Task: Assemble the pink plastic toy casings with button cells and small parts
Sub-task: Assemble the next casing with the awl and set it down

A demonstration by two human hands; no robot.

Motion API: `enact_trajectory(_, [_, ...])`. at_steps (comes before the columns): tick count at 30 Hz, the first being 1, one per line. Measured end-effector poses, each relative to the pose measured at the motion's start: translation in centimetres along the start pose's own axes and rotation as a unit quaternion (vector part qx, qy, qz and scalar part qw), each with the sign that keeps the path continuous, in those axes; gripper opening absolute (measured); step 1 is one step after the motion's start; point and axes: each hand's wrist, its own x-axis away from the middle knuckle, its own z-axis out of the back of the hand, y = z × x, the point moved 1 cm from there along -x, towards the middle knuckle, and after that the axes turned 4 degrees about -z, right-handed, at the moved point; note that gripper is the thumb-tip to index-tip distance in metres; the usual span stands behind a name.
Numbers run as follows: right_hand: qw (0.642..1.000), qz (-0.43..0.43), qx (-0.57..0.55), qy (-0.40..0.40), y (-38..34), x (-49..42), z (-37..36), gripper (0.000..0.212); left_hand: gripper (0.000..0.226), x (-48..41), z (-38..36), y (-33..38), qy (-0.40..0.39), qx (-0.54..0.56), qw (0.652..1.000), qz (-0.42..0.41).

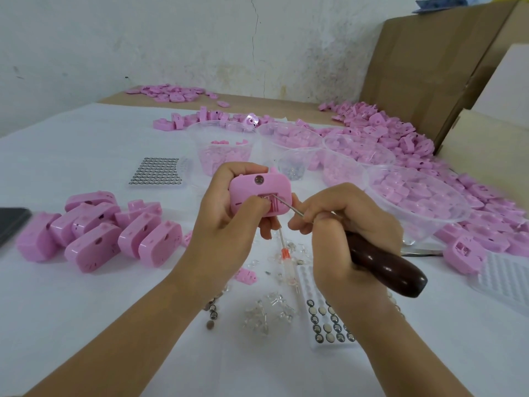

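My left hand (226, 207) grips a pink toy casing (259, 190) above the table, its open battery slot facing me and the thumb pressed beside the slot. My right hand (343, 224) is closed on an awl with a dark wooden handle (386, 267); its thin metal tip reaches into the slot. A tray of button cells (329, 325) lies under my right wrist. Loose button cells (211, 316) and clear small parts (269, 310) lie between my forearms.
Several assembled pink casings (97, 230) are heaped at the left, beside a dark phone (11, 222). A full button-cell sheet (157, 170) lies behind them. Clear tubs (415, 196) of pink parts stand at the back right, with cardboard boxes (429, 67) beyond. An orange-handled tool (284, 253) lies under my hands.
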Motion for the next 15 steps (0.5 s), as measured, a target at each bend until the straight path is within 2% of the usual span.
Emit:
enact_trajectory(5, [1.000, 0.004, 0.008, 0.020, -0.1, 0.2, -0.2, 0.020, 0.028, 0.0, 0.0, -0.1, -0.008, 0.005, 1.000, 0.011])
enact_trajectory(10, [0.999, -0.029, 0.020, 0.000, -0.8, 0.2, -0.4, 0.039, 0.028, 0.0, 0.0, -0.2, -0.008, -0.002, 1.000, 0.012])
enact_trajectory(12, [0.998, -0.039, 0.028, -0.032, -1.4, 0.2, 0.1, 0.037, 0.028, 0.1, 0.0, -0.3, -0.008, 0.000, 1.000, 0.015])
enact_trajectory(15, [0.998, -0.044, 0.039, -0.039, -1.4, 0.2, 0.3, 0.030, 0.028, 0.1, 0.0, -0.4, -0.002, -0.006, 1.000, 0.012])
